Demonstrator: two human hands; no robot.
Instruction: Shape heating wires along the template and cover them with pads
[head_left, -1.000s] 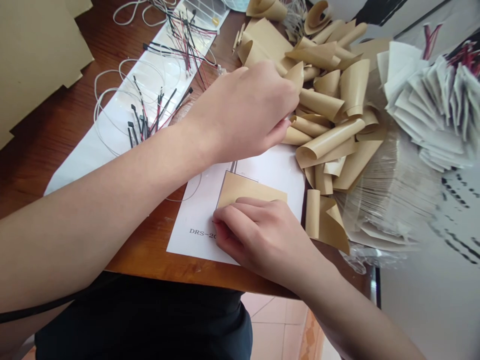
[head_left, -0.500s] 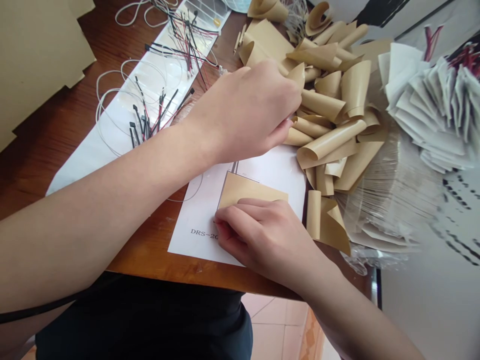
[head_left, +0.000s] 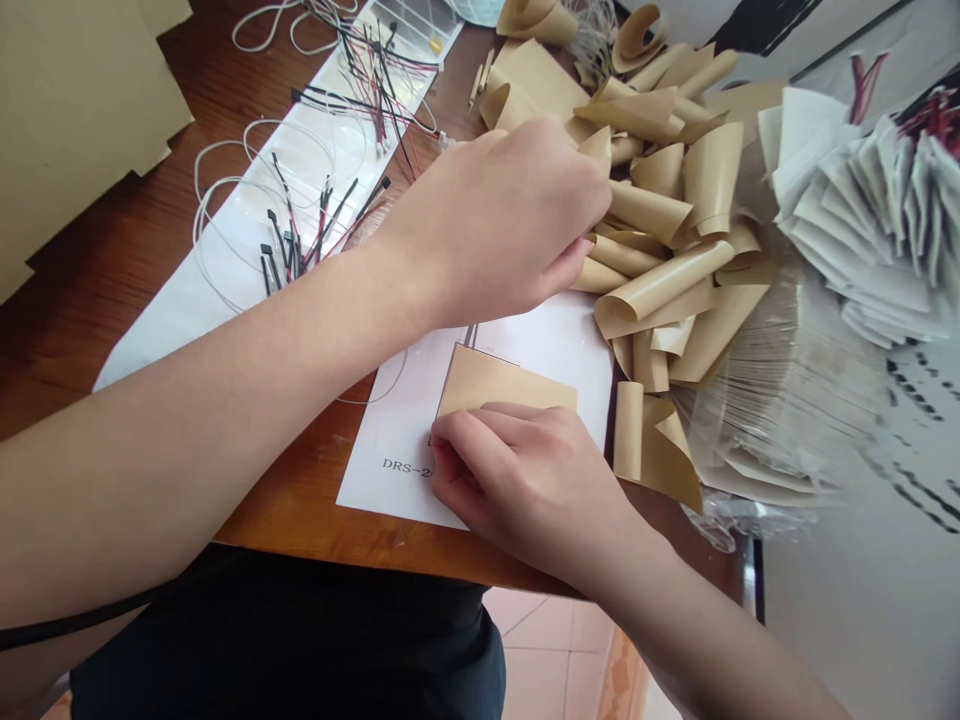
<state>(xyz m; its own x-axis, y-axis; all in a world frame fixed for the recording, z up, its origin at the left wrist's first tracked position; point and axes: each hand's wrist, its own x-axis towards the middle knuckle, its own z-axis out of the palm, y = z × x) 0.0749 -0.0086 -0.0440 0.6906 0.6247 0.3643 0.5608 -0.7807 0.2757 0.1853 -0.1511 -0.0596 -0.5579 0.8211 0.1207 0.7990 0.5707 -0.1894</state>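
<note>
My left hand (head_left: 517,225) is closed above the near side of a pile of curled brown paper pieces (head_left: 667,275). Its fingertips face away from me, so what they grip is hidden. Below it, my right hand (head_left: 517,470) is curled over the lower part of a flat brown paper piece (head_left: 502,382), thumb and forefinger closed at its lower-left corner. That piece lies on a white printed sheet (head_left: 390,430) with lettering that begins "DRS-2". Thin dark wires show just above the piece, under my left wrist.
Red and black wires with connectors (head_left: 296,240) and looped white cables (head_left: 206,190) lie on white sheets at the left. Right of the pile are a plastic-wrapped stack (head_left: 795,370) and fanned white packets (head_left: 877,220). The wooden table's edge (head_left: 375,540) is close to my body.
My left hand has shifted very slightly to the right. My right hand has edged slightly down, covering a little more of the lettering. The brown paper piece lies where it was.
</note>
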